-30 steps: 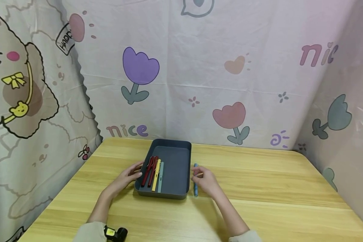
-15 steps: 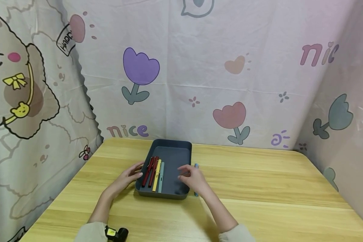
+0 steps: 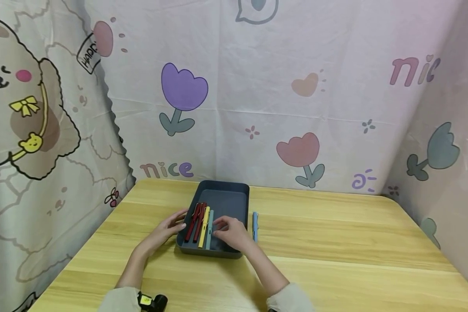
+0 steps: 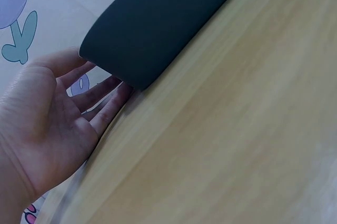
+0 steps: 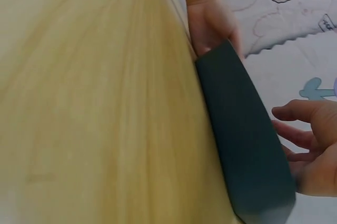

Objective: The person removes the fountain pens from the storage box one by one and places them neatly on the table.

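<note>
A dark grey tray (image 3: 229,199) stands on the wooden table. Two dark red pens (image 3: 195,223), a yellow pen (image 3: 204,227) and a teal pen (image 3: 209,229) lie side by side along its left part. My left hand (image 3: 161,232) touches the tray's left wall with extended fingers and thumb; the left wrist view shows them against the outside. Over the tray hovers my right hand (image 3: 234,234), fingers loosely bent, fingertips close to the teal pen; I see nothing held in it. A blue pen (image 3: 255,225) lies on the table, right of the tray.
The light wooden table (image 3: 335,242) reaches back to a printed cloth (image 3: 234,86), which also hangs at both sides. A black device with a yellow label (image 3: 153,300) sits at my left wrist.
My right hand has moved left, from above the blue pen, across the tray's right wall, to near the teal pen. The left hand stays at the tray. The pens have not moved.
</note>
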A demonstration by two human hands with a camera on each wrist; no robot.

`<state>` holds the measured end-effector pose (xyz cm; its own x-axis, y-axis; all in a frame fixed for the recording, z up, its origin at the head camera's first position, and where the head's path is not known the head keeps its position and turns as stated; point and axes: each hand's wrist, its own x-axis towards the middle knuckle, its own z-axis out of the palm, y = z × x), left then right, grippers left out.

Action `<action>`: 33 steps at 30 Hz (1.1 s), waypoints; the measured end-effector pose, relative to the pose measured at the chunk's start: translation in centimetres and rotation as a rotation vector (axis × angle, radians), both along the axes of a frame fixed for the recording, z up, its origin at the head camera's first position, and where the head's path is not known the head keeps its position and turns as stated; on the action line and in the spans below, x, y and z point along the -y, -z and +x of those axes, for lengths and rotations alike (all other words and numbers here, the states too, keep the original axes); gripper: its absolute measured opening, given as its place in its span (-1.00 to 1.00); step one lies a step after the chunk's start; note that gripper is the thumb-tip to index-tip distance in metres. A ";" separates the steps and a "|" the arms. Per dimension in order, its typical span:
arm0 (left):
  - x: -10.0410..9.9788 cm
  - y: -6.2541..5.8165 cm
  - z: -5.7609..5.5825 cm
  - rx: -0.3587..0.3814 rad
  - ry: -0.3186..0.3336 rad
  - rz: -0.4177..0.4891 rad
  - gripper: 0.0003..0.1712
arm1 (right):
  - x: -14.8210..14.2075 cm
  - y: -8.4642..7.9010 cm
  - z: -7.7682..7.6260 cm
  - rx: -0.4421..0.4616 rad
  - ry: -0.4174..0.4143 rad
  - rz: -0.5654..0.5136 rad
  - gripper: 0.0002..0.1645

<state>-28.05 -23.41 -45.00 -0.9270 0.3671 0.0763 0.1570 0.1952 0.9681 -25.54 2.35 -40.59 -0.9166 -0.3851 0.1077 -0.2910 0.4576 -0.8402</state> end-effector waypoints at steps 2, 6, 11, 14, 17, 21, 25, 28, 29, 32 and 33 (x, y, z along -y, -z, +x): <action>0.0 0.0 0.0 0.017 -0.013 0.001 -0.33 | 0.5 0.4 -0.1 0.021 -0.002 -0.006 -0.72; -0.1 0.1 0.0 0.033 -0.027 0.004 -0.34 | 1.2 1.1 -0.5 0.054 0.001 -0.017 -0.74; 0.0 0.2 -0.1 0.014 -0.007 0.003 -0.34 | 1.7 1.7 -0.9 0.074 0.007 -0.026 -0.77; 0.0 0.2 -0.1 0.010 -0.003 0.005 -0.34 | 1.9 1.8 -1.3 0.073 0.010 -0.025 -0.79; 0.0 0.1 0.0 0.013 -0.001 0.009 -0.34 | 2.0 1.9 -1.6 0.076 0.014 -0.022 -0.78; -0.1 -0.1 0.1 0.019 0.002 0.009 -0.34 | 1.9 2.1 -1.9 0.120 0.020 -0.052 -0.77; -0.1 -0.2 0.2 0.022 -0.001 0.006 -0.34 | 1.9 2.4 -2.0 0.154 0.027 -0.074 -0.76; 0.0 -0.2 0.1 0.019 0.002 0.003 -0.33 | 2.0 2.5 -2.1 0.150 0.032 -0.049 -0.78; 0.0 -0.2 0.1 0.017 0.004 0.000 -0.33 | 2.0 2.5 -2.1 0.142 0.031 -0.035 -0.78; 0.1 0.0 -0.1 0.015 0.002 0.003 -0.34 | 2.1 2.6 -2.0 0.114 0.025 0.013 -0.78; 0.1 0.0 -0.1 0.014 0.003 0.005 -0.34 | 2.1 2.6 -2.0 0.103 0.021 0.024 -0.78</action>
<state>-28.14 -23.48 -45.02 -0.9269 0.3694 0.0655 0.1444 0.1903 0.9711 -27.52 0.25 -43.19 -0.9301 -0.3672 0.0031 -0.1936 0.4832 -0.8539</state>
